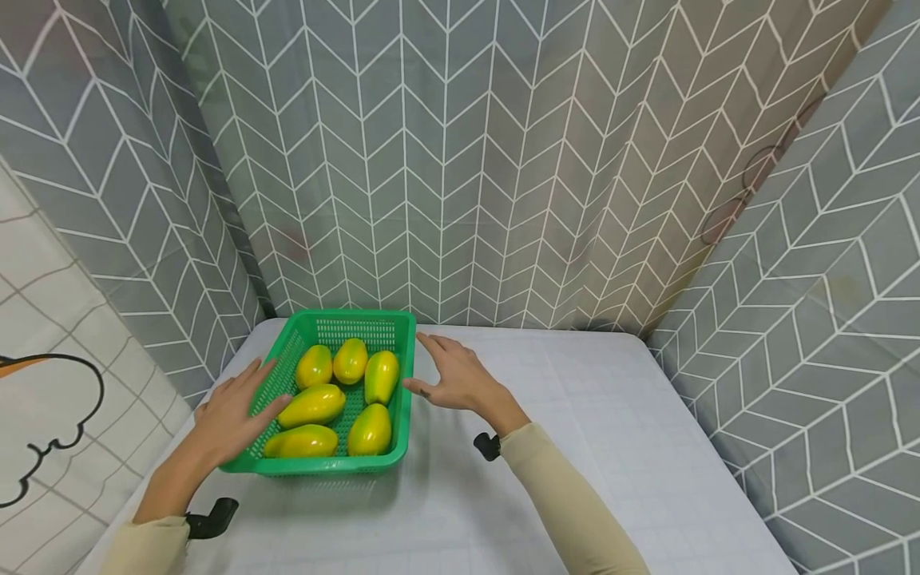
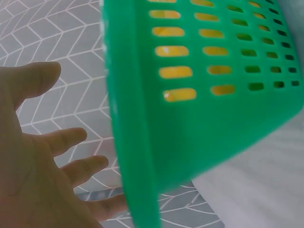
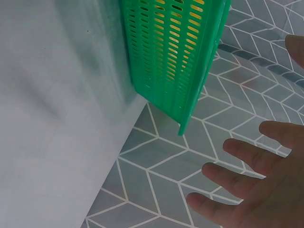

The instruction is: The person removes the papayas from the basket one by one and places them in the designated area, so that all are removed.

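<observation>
A green plastic basket (image 1: 338, 465) with slotted walls stands toward the left of the table. Inside it lie several yellow-green papayas (image 1: 312, 405), smooth and shiny. My left hand (image 1: 233, 411) is at the basket's left side with fingers spread, its thumb overlapping the rim in the head view. In the left wrist view the left hand's fingers (image 2: 85, 168) are straight beside the green wall. My right hand (image 1: 460, 374) is held off the basket's right rim, thumb and fingers apart. The right wrist view shows its fingers (image 3: 237, 180) extended, with a gap to the basket (image 3: 166, 61).
The table (image 1: 561, 431) has a white cloth and reaches to the right of the basket. A grey chevron-patterned curtain (image 1: 467, 160) hangs behind it and along the right side. Black wrist mounts (image 1: 212, 518) sit at both sleeves.
</observation>
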Demonstrator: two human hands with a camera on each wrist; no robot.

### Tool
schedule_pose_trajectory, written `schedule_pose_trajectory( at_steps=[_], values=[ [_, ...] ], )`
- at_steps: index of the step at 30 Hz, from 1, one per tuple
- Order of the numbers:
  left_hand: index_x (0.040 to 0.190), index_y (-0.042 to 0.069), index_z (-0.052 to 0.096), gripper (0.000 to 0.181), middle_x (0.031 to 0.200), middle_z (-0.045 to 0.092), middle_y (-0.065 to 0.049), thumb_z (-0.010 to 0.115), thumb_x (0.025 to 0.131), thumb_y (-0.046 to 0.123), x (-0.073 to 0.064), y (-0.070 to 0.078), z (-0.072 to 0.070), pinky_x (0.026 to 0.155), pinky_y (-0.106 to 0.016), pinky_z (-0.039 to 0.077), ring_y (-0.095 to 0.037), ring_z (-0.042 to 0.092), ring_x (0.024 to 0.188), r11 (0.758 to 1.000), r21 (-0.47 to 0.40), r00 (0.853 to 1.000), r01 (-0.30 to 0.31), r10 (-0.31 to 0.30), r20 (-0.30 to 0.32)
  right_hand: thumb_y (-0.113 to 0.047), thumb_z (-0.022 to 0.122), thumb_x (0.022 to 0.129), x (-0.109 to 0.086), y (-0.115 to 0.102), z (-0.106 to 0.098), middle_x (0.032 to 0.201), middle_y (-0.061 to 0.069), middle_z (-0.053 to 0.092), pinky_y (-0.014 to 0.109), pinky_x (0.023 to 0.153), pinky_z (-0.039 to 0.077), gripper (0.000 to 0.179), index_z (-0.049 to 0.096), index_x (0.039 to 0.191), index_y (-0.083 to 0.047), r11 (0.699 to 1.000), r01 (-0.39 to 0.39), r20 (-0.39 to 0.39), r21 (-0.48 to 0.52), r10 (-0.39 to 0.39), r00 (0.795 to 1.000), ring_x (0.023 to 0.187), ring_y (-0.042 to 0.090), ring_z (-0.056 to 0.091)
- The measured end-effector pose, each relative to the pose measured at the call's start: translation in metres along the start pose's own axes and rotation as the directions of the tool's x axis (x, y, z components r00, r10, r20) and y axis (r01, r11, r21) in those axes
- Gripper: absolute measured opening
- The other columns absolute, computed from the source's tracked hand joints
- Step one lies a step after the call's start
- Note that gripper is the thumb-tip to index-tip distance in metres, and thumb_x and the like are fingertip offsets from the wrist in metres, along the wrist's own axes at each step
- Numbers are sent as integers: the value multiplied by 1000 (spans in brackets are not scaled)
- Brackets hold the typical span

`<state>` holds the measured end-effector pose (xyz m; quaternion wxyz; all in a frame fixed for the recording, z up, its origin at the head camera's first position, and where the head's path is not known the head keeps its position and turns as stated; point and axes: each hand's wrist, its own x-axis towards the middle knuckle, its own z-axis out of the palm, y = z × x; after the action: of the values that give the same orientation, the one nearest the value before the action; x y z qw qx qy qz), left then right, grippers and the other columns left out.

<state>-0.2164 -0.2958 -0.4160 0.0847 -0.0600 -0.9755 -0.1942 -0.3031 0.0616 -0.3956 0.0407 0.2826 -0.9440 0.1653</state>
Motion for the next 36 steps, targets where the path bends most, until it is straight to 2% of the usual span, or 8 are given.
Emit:
schedule_pose_trajectory(
  at_steps=[7,11,18,21,27,32,36],
  values=[
    [156,11,24,74,157,25,-31,44,97,52,-5,-10,6,83,-88,27,-62,33,130,1000,-16,999,15,-16,-28,-72,48,87,1,-3,0,159,2,34,58,117,30,87,20,157,-28,1000,2,1,3,-2,1000,146,24,34],
    [155,7,25,74,156,24,-32,44,98,50,-8,-14,8,83,-89,26,-64,32,130,999,-42,999,25,-26,-23,-71,49,87,1,-5,-2,159,3,35,58,116,31,87,21,157,-27,1000,1,-1,5,-1,1000,146,25,36],
    [154,1,23,76,155,26,-34,44,99,49,-14,-25,12,96,-82,24,-60,29,135,993,-116,999,4,-8,-31,-69,51,87,2,-8,-2,158,3,36,57,116,32,86,20,157,-28,1000,-7,9,9,7,1000,145,25,37],
    [154,-2,20,78,155,25,-34,44,99,49,-17,-27,15,101,-77,24,-58,27,137,986,-164,1000,15,-19,-19,-69,50,87,2,-9,-1,158,3,36,57,116,33,86,21,157,-28,1000,-9,8,5,8,1000,145,25,37],
    [156,2,13,78,156,22,-33,43,100,48,-24,-33,20,102,-76,25,-57,25,139,965,-252,997,70,-65,31,-69,50,87,3,-10,0,158,3,37,59,115,33,85,22,156,-27,1000,-1,4,-1,1,1000,145,24,37],
    [157,6,11,74,158,19,-33,37,102,48,-30,-36,26,100,-77,25,-58,24,139,951,-287,993,114,-102,56,-68,51,88,4,-11,1,158,3,37,58,115,33,85,24,156,-25,1000,3,8,-11,-3,1000,145,24,37],
    [158,10,10,69,159,17,-31,34,104,46,-32,-38,29,99,-78,25,-58,23,139,941,-314,991,130,-119,52,-67,51,88,4,-12,2,158,3,36,58,116,33,84,23,156,-26,1000,-6,19,-5,7,1000,146,24,36]
  ],
)
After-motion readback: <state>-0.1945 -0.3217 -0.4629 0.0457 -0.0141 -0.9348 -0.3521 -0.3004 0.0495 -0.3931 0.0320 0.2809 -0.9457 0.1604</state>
